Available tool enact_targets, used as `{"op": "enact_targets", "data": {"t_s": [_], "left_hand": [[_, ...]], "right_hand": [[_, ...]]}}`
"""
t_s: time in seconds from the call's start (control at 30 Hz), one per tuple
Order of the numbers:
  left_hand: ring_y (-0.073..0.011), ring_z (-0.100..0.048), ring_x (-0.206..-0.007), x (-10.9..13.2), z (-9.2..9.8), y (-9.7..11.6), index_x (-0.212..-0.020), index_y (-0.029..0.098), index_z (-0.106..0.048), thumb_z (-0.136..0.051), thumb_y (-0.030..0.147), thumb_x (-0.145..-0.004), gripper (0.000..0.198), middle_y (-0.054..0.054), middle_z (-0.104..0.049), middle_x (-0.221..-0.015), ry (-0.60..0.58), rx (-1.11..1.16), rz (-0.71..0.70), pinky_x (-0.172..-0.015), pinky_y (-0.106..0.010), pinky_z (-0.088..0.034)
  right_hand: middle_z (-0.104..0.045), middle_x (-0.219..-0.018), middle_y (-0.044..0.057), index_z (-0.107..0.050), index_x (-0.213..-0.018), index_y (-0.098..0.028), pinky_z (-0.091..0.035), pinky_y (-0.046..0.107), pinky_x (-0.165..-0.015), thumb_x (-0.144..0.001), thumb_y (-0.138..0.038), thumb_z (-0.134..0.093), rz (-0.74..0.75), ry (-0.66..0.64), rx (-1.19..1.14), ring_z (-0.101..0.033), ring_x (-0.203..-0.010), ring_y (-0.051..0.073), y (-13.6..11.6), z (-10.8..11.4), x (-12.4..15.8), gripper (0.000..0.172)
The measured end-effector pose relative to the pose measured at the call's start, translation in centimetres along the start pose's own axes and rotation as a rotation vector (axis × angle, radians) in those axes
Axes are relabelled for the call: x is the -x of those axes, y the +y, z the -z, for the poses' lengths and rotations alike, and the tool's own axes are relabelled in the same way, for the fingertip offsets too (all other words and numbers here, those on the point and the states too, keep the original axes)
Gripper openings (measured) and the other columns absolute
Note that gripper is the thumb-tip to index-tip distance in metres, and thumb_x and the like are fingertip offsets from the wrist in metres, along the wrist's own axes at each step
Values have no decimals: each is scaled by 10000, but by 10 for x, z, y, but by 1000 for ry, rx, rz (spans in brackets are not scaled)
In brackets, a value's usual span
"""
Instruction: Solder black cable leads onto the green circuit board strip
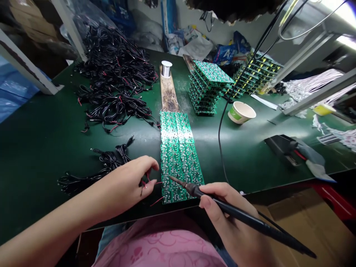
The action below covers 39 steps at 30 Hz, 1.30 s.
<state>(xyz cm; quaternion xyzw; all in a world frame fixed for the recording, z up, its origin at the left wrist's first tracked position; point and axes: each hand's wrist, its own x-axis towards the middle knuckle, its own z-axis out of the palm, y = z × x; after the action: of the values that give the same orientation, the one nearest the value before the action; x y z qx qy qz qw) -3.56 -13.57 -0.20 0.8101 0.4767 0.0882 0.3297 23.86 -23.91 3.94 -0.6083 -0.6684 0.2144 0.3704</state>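
Note:
A row of green circuit boards [178, 155] lies on the dark green table [41, 141], running from the front edge toward a wooden strip. My right hand [222, 215] grips a black soldering iron [250, 218] like a pen; its tip touches the nearest board at its left side. My left hand [130, 181] rests just left of that board, fingers pinched on thin red and black wires [148, 183] at the board's edge. A small bundle of black cables [108, 161] lies by my left wrist.
A big heap of black cables [114, 78] fills the back left. A solder spool [166, 68] stands on the wooden strip [168, 94]. Stacks of green boards [208, 87] and a paper cup [241, 112] sit at the back right; an iron stand [289, 148] lies right.

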Motion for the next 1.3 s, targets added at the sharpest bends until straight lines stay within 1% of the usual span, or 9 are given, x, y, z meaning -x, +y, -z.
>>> {"op": "enact_targets", "data": {"t_s": [0.07,0.13,0.27,0.4,0.6,0.77,0.97,1.1,1.3], "left_hand": [[-169,-676,-890,0,9,-7,-1125,270,-679,-577,270,-981,176,-11,-716,-1062,-88,15,-81,-779,-281,-523],[-162,-687,-954,-1,15,-13,-1085,280,-719,-535,230,-1008,205,-14,-722,-1116,-113,5,-167,-844,-271,-528],[-189,-692,-934,-5,15,-15,-1060,263,-766,-477,265,-1052,290,-51,-741,-1063,23,-57,-261,-832,-299,-532],[-180,-675,-822,-2,2,-2,-963,240,-711,-415,241,-1059,311,-34,-724,-931,0,-42,-217,-739,-299,-510],[-207,-647,-801,1,-16,8,-936,220,-653,-366,280,-1079,327,-42,-711,-899,40,-109,-106,-734,-340,-483],[-198,-649,-763,2,-12,5,-935,244,-707,-437,321,-1067,310,-27,-725,-869,13,-145,-97,-680,-329,-444],[-200,-684,-808,1,-12,4,-970,282,-740,-499,383,-1058,276,-1,-754,-897,-57,-135,-66,-692,-322,-433],[-193,-673,-807,-1,-17,4,-940,280,-731,-499,377,-1051,275,3,-737,-901,-54,-142,-17,-694,-321,-417],[-171,-657,-808,0,-21,6,-967,288,-732,-473,371,-1064,289,7,-697,-953,-26,-137,-12,-696,-319,-402]], "right_hand": [[-758,-778,-11,-764,-1029,-259,-612,207,-595,-1042,-378,-667,2,7,8,-705,-618,140,3,2,0,154],[-757,-779,-19,-758,-1038,-261,-604,192,-581,-1043,-362,-665,-7,12,-4,-713,-625,134,5,2,-1,137],[-746,-762,-13,-760,-1012,-258,-614,211,-598,-1044,-384,-657,-37,-11,-14,-683,-600,139,4,0,-2,167],[-757,-781,-6,-770,-1020,-263,-635,232,-654,-1042,-397,-658,-45,-8,-6,-681,-607,146,3,-3,-1,176],[-784,-876,-5,-765,-1037,-266,-635,223,-706,-1032,-345,-682,-23,18,-25,-722,-700,142,6,-9,-5,116],[-783,-885,8,-759,-1045,-251,-646,235,-716,-1037,-330,-667,-24,-14,-64,-739,-733,153,8,-13,-12,121],[-782,-875,2,-752,-1043,-254,-628,205,-640,-1048,-343,-650,-88,-73,-119,-730,-704,148,9,-12,-17,135],[-731,-782,-38,-754,-1029,-266,-608,191,-625,-1041,-321,-663,-83,-63,-112,-675,-626,122,9,-11,-19,106],[-722,-783,-61,-756,-1038,-285,-585,163,-626,-1031,-300,-684,-75,-52,-115,-632,-601,99,10,-12,-19,74]]}}
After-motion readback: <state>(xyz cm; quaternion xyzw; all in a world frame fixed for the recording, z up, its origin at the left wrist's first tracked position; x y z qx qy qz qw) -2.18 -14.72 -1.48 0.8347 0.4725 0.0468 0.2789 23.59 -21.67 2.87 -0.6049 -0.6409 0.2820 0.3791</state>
